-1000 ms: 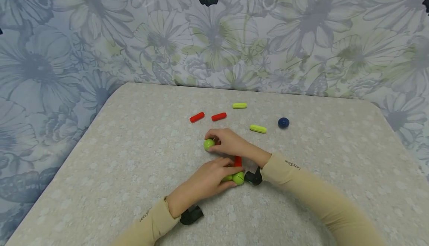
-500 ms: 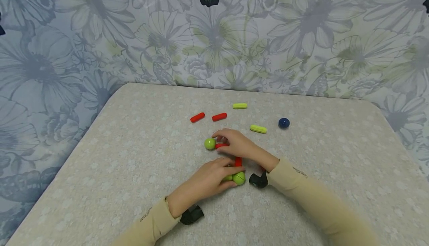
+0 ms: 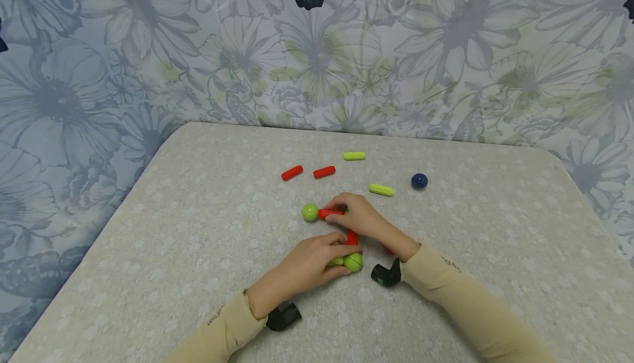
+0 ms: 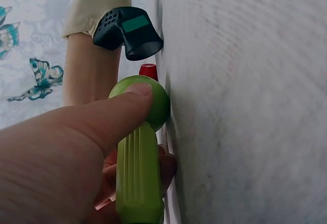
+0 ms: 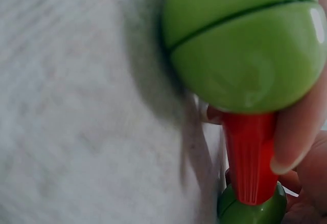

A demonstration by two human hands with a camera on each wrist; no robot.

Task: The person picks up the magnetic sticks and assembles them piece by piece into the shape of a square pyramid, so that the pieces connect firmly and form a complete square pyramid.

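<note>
In the head view my left hand (image 3: pixel 309 258) holds a green ball (image 3: pixel 353 263) joined to a yellow-green stick (image 3: pixel 335 262). Its thumb lies across the ball (image 4: pixel 159 106) in the left wrist view, and the ribbed stick (image 4: pixel 138 173) runs down from there. My right hand (image 3: pixel 359 214) pinches a red stick (image 3: pixel 324 213) whose left end meets another green ball (image 3: pixel 310 212). A further green ball shows partly behind its fingers. Between the hands stands a second red stick (image 3: pixel 352 237). Up close, the right wrist view has a grooved green ball (image 5: pixel 245 45) against a red stick (image 5: pixel 250 157).
Two red sticks (image 3: pixel 324 172) and a yellow-green stick (image 3: pixel 354 155) lie farther back on the patterned tablecloth (image 3: pixel 223 187). Another yellow-green stick (image 3: pixel 381 190) and a dark blue ball (image 3: pixel 419 181) are to the right. One more red stick (image 3: pixel 389 251) peeks out beside the right wrist.
My right hand has let go of the leftmost green ball and moved right along the red stick, which it now pinches. The left hand has stayed in place.
</note>
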